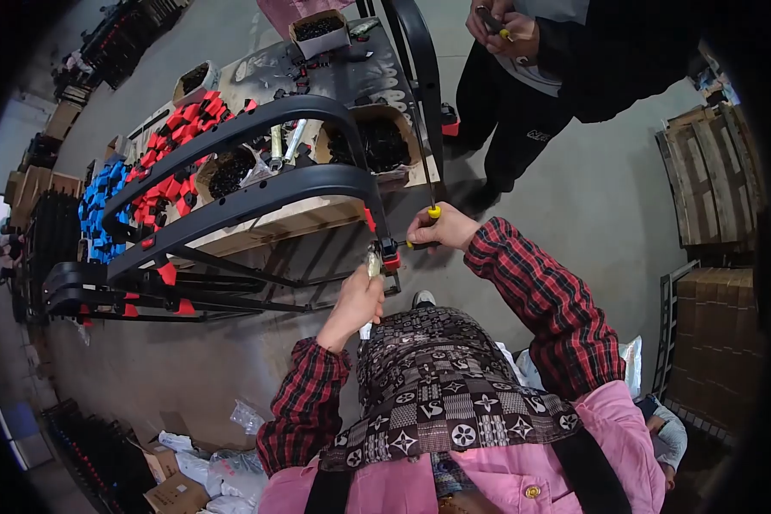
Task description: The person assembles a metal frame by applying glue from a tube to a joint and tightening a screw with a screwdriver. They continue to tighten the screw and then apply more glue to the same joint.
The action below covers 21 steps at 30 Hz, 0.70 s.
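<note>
My left hand (357,301) is closed around a silver wrench (373,261), its upper end against the lower end of a black tubular frame (317,182). A red and black fitting (391,255) sits at that end of the frame. Just to the right, the fingers of my right hand (445,230) pinch what looks like a screwdriver with a black and yellow handle (412,246), pointing at the fitting. A second yellow piece (434,212) shows above my thumb, at the foot of a thin dark rod. My fingers partly hide both tools.
A worktable (270,221) behind the frame carries red parts (176,141), blue parts (104,206) and boxes of black parts (373,141). A co-worker (535,94) stands across to the right with a small tool in hand. Pallets (711,176) and stacked cartons (711,325) line the right side.
</note>
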Motion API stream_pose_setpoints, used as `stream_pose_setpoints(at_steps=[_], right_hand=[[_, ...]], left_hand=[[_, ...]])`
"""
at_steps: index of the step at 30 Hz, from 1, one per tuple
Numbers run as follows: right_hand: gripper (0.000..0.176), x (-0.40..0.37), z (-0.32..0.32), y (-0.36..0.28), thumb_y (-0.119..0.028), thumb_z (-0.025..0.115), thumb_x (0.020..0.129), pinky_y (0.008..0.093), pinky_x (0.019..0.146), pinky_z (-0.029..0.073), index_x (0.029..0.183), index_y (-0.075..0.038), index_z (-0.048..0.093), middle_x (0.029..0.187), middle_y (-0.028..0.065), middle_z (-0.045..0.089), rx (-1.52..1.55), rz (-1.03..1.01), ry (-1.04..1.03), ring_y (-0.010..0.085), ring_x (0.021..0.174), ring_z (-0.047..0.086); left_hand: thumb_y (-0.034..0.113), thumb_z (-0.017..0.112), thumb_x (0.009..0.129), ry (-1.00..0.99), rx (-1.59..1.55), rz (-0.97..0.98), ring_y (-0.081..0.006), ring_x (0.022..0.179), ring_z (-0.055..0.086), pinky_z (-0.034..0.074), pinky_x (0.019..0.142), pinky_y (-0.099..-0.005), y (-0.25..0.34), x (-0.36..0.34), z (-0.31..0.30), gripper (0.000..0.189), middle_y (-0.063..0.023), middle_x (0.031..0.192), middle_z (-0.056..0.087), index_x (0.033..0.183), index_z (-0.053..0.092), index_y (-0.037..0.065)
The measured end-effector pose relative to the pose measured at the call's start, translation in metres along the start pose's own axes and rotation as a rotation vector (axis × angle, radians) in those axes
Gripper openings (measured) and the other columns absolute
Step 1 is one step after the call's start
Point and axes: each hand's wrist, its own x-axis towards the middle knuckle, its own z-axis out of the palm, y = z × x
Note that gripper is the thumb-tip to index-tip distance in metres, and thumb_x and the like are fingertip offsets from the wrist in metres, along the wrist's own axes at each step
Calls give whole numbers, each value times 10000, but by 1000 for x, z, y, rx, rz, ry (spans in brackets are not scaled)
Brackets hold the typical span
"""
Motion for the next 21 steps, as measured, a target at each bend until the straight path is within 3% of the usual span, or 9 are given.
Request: stream_pose_setpoints(at_steps=[4,6,7,15,17,18,21], right_hand=[[129,2,-2,1,-123,619,766,221,494,436,792,2,602,685,17,568,-19,-42,-30,83,605,511],[123,0,-1,3,-115,617,766,222,503,439,792,5,602,687,19,569,-23,-24,-39,84,611,510],[120,1,-1,4,-113,618,765,220,506,437,789,3,604,686,18,568,-19,-18,-34,83,612,508],[117,1,-2,-4,-135,620,767,209,506,428,768,-18,612,684,5,569,-57,40,-28,73,618,508],[120,2,-1,-4,-145,623,767,205,505,428,773,-26,612,682,-2,567,-2,96,-24,69,623,509],[120,0,1,-11,-145,623,767,205,505,428,773,-26,612,682,-2,567,-8,103,-18,69,623,509],[130,-3,2,-20,-151,627,767,206,505,430,782,-23,608,681,-3,566,-72,161,-10,66,623,509]], left_hand=[[137,388,848,26,-77,-3,-200,470,533,447,413,-329,-14,9,8,181,-123,614,517,868,380,-42],[94,377,829,252,570,341,-354,531,550,446,487,-431,-27,16,11,150,-239,632,532,830,360,-55],[64,386,808,226,581,308,-457,612,521,418,552,-493,-26,15,10,141,-309,649,514,836,339,-67],[49,445,791,330,610,335,-451,658,521,424,567,-484,-56,43,23,217,-312,731,517,940,338,-68],[12,461,752,410,575,678,-428,707,523,432,615,-460,-79,63,17,262,-282,800,518,984,357,-53],[12,461,752,405,565,681,-428,707,523,432,615,-460,-85,73,11,262,-282,800,518,984,357,-53],[-23,489,669,308,496,947,-399,758,516,436,660,-427,-93,112,-7,334,-211,815,516,991,401,-11]])
